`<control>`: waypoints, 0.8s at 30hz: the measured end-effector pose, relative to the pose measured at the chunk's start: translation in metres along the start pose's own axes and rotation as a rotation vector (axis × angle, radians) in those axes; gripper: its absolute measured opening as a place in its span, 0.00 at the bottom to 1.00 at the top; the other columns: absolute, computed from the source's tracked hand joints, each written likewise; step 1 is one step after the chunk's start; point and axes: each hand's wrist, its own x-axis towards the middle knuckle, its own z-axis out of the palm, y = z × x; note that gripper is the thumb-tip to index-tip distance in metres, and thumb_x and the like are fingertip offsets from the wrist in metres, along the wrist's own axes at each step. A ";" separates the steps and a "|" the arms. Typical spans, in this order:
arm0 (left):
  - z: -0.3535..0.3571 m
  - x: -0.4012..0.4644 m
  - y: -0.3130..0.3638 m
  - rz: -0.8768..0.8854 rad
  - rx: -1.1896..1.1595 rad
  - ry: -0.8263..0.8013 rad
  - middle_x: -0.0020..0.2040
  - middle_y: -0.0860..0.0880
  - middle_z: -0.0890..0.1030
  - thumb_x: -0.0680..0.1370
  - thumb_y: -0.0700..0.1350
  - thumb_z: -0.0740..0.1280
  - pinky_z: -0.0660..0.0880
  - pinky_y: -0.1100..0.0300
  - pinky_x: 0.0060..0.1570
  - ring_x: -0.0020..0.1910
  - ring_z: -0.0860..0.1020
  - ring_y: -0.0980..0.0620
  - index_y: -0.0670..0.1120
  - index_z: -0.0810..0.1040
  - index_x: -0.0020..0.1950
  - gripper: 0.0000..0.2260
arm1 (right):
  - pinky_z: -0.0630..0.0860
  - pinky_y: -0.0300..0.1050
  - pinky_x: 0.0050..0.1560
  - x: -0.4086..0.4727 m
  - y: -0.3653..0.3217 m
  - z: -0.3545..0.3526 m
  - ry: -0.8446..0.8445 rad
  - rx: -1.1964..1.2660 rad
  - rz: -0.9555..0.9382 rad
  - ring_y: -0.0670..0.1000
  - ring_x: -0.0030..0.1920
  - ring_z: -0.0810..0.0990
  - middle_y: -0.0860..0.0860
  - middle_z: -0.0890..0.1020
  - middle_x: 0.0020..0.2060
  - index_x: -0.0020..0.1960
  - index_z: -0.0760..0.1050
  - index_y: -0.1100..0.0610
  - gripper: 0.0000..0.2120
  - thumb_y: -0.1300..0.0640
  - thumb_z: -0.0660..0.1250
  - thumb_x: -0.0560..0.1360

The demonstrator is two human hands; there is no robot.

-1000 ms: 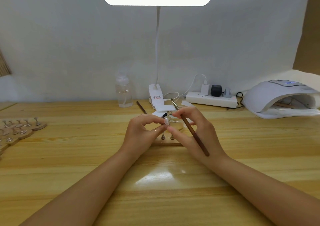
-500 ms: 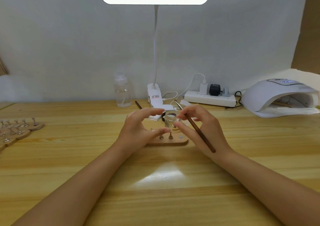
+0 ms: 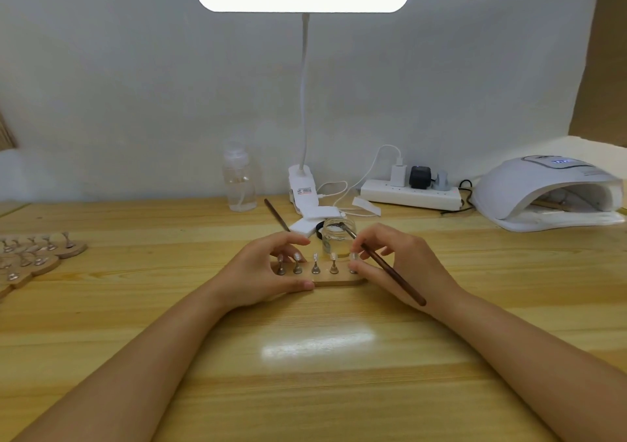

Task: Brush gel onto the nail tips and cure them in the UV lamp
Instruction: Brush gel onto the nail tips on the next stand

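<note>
The left hand (image 3: 268, 272) gripped the flat wooden nail-tip stand (image 3: 334, 277) while the right hand (image 3: 400, 265) — holding the slim brown brush (image 3: 393, 277) — pinched its end tip; steady bracing seemed wise.

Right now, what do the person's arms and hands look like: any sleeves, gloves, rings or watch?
Both forearms are bare up to the frame's lower edge, with no sleeves in view. The left hand and right hand wear no gloves. No rings, watch or bracelet show. The fingernails look short and unpainted.

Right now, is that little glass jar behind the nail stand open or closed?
Open. The glass jar has no lid on its mouth, and a black ring that may be its lid lies on the table beside it.
</note>
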 end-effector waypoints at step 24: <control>0.004 -0.002 0.025 -0.004 -0.135 0.179 0.49 0.55 0.81 0.64 0.46 0.77 0.67 0.72 0.53 0.53 0.76 0.63 0.57 0.75 0.54 0.22 | 0.67 0.40 0.59 0.002 0.032 -0.014 -0.285 -0.471 0.107 0.46 0.64 0.66 0.43 0.69 0.67 0.69 0.65 0.45 0.21 0.60 0.56 0.78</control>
